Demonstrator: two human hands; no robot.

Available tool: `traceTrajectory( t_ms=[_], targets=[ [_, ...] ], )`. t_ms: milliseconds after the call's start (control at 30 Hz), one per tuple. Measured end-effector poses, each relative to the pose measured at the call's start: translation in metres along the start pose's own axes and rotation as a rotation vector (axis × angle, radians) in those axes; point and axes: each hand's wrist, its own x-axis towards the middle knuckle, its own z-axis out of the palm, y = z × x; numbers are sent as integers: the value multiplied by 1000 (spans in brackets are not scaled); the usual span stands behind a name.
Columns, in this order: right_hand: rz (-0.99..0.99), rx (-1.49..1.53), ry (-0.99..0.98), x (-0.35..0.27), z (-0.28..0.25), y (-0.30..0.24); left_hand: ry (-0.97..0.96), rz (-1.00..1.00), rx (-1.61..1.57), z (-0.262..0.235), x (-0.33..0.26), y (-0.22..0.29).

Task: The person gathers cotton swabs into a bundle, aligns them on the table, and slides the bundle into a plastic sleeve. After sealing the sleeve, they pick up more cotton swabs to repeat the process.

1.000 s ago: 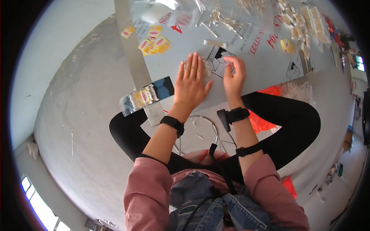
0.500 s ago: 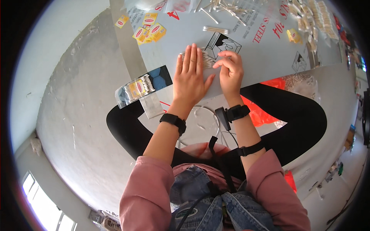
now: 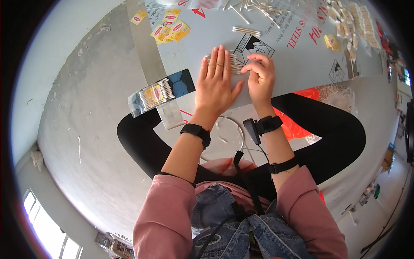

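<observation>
My left hand [image 3: 217, 82] lies flat on a row of cotton swabs [image 3: 235, 64], fingers together and thumb out to the side. The palm and fingers cover most of the row; swab ends show at its right. My right hand [image 3: 261, 80] is beside them, fingers loosely bent and apart, with nothing visible in it. Its lowest fingertip is at the right ends of the swabs; whether it touches them I cannot tell. A clear bag of cotton swabs with a yellow label [image 3: 154, 94] lies left of my left hand, on a dark blue patterned piece [image 3: 181, 83].
Behind my hands lie a small bundle of swabs [image 3: 246, 31] and a loose pile [image 3: 261, 8]. Yellow cards [image 3: 171, 30] are at the far left, another yellow piece [image 3: 332, 42] at the right. Several packed swab bundles [image 3: 362, 26] stand far right on the film-covered sheet [image 3: 293, 64].
The whole view has shifted slightly. Both hands keep nearly the same pose and place over the swabs.
</observation>
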Motion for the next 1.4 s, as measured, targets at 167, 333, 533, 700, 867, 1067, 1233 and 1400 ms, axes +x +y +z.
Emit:
traceTrajectory(
  t_ms=[167, 333, 533, 700, 867, 1067, 1233, 1400],
  targets=[
    [12, 11, 7, 0, 2, 2, -1, -3, -6, 0, 0, 0],
    [-33, -11, 9, 1, 3, 2, 2, 4, 48, 1, -1, 0],
    [-33, -59, -17, 0, 3, 2, 7, 4, 50, 1, 0, 0],
    [-32, -48, -22, 0, 2, 1, -4, 3, 51, 1, 0, 0],
    [-61, -64, -23, 1, 2, -1, 3, 2, 24, 1, 0, -1],
    [-51, -109, -53, 0, 1, -1, 1, 3, 28, 1, 0, 0],
    [-71, -110, -56, 1, 1, -1, 3, -2, 21, 1, 0, 0],
    [-38, -125, -61, 1, 1, -3, -1, -3, 36, 1, 0, 0]
  ],
)
